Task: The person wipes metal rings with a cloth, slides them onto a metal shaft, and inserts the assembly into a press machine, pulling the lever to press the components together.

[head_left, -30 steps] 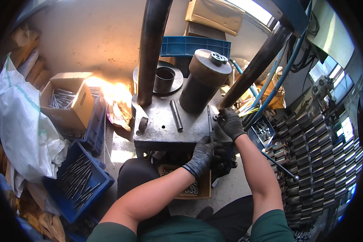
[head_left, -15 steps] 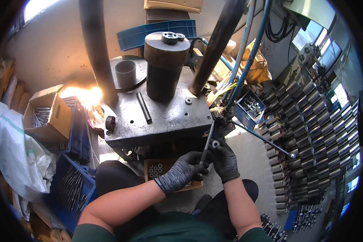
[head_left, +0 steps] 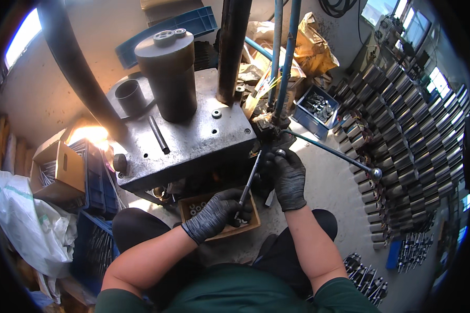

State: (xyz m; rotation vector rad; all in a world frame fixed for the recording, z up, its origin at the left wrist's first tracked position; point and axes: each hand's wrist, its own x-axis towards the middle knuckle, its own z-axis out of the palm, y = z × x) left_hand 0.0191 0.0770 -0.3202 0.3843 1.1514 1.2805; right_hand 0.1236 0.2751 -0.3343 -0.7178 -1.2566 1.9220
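Observation:
My left hand (head_left: 220, 213), in a dark grey glove, is closed round the lower part of a slim metal shaft (head_left: 252, 175), which tilts up and to the right. In my gloved right hand (head_left: 290, 182), a small metal ring (head_left: 280, 153), like a bearing, is gripped between thumb and fingers near the shaft's upper end. Shaft and ring look apart. Below my left hand sits a cardboard box (head_left: 230, 233) with several similar rings. Ahead, a steel press table (head_left: 193, 141) carries a thick cylinder (head_left: 173, 86), a loose rod (head_left: 159, 134) and another ring (head_left: 216, 113).
A blue lever with a ball end (head_left: 376, 173) reaches out to the right of my right hand. Stacked metal cylinders (head_left: 402, 151) fill the right side. At left are a blue crate (head_left: 93, 250) of shafts, a carton (head_left: 62, 175) and a white sack (head_left: 28, 224).
The view has swung to the right. My hands have moved farther apart, the left lowering with the shaft and the right rising with the ring, which has tilted.

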